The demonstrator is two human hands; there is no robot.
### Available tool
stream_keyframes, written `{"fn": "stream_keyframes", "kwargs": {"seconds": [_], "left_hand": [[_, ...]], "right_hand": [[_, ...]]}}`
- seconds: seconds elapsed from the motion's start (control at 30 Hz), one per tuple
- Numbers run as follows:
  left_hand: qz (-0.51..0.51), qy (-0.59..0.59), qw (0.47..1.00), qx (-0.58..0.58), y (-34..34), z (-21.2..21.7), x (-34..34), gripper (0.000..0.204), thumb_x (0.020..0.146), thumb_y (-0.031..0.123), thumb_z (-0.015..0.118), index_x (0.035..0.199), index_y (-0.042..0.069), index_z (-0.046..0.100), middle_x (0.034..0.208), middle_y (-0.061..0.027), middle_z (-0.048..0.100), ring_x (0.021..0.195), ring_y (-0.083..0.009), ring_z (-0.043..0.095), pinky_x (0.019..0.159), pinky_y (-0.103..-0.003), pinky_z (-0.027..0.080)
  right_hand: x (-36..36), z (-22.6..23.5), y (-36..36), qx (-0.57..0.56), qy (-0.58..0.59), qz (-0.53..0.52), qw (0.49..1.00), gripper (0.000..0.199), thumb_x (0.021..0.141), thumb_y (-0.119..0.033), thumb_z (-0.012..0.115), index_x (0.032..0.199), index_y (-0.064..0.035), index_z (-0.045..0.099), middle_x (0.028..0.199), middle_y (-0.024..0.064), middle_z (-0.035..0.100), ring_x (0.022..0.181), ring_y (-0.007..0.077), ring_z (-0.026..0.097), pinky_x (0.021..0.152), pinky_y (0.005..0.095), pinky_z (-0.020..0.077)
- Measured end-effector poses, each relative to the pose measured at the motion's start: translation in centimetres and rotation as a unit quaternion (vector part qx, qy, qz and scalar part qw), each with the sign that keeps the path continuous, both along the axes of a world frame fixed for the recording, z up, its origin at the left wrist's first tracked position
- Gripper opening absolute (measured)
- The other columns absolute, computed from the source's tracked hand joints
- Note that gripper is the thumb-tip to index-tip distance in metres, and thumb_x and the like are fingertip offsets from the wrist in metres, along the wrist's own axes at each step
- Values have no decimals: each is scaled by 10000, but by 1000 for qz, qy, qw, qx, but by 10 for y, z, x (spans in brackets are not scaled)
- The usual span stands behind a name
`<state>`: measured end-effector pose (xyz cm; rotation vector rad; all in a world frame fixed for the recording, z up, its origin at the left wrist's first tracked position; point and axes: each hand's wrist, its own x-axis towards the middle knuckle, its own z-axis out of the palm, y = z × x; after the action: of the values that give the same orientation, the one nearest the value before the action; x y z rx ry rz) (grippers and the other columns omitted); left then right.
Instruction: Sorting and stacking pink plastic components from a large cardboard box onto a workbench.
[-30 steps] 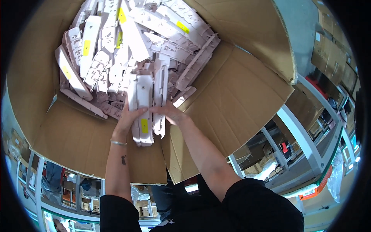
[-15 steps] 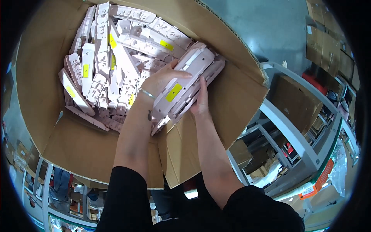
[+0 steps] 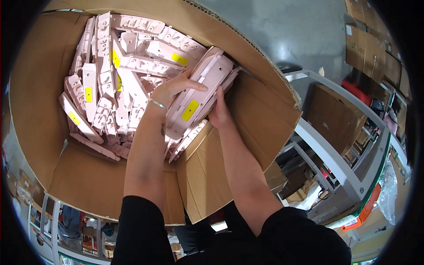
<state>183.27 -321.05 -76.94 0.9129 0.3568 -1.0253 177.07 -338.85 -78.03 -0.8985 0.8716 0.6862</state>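
Both hands reach into a large cardboard box [image 3: 106, 181] holding many long, pale pink moulded plastic parts [image 3: 148, 65], some with yellow labels. At the right side of the pile I hold a pale pink plastic part [image 3: 207, 81] that slants up to the right, its smooth face and yellow label upward. My left hand [image 3: 179, 86] grips its left edge, thumb lying across the top face. Along the right edge is my right hand [image 3: 220, 112], its fingers partly hidden beneath. Another pink part's edge shows just under the held one.
The box's cut right edge [image 3: 291, 95] rises beside my right forearm, and a folded flap [image 3: 198, 181] stands between my arms. To the right is a grey metal frame table [image 3: 329, 148] with a brown carton [image 3: 335, 119] behind its rail. Stacked cartons [image 3: 364, 48] stand at the far right.
The held part has tilted flatter and come down against the pile, so less of the part beneath shows. Both hands keep their grip. The whole view has shifted slightly.
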Motion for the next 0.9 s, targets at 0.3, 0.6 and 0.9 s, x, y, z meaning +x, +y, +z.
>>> {"fn": "stream_keyframes", "kwargs": {"seconds": [0.3, 0.6, 0.9], "left_hand": [[109, 49, 993, 17, 19, 30, -20, 559, 749, 250, 652, 1224, 24, 464, 1110, -97, 566, 963, -147, 553, 845, -250, 422], [376, 117, 917, 64, 78, 176, -114, 527, 787, 290, 570, 1183, -40, 463, 1072, -155, 571, 977, -268, 554, 875, -367, 435], [486, -19, 859, 158, 107, 396, -112, 522, 809, 246, 527, 1227, -43, 410, 1146, -174, 538, 1001, -288, 558, 905, -373, 431]], "right_hand": [[3, 15, 16, -43, -4, 6, 999, 838, 686, -494, 702, 1284, -12, 368, 1248, 115, 466, 1136, 216, 446, 957, 332, 362], [25, 188, 84, -102, -219, 340, 909, 773, 662, -433, 721, 1217, 22, 432, 1134, 162, 553, 1069, 251, 520, 917, 343, 393], [53, 367, 135, 115, -356, 356, 856, 928, 668, -495, 711, 1318, 0, 271, 1240, 168, 446, 1172, 244, 428, 994, 354, 351]]}}
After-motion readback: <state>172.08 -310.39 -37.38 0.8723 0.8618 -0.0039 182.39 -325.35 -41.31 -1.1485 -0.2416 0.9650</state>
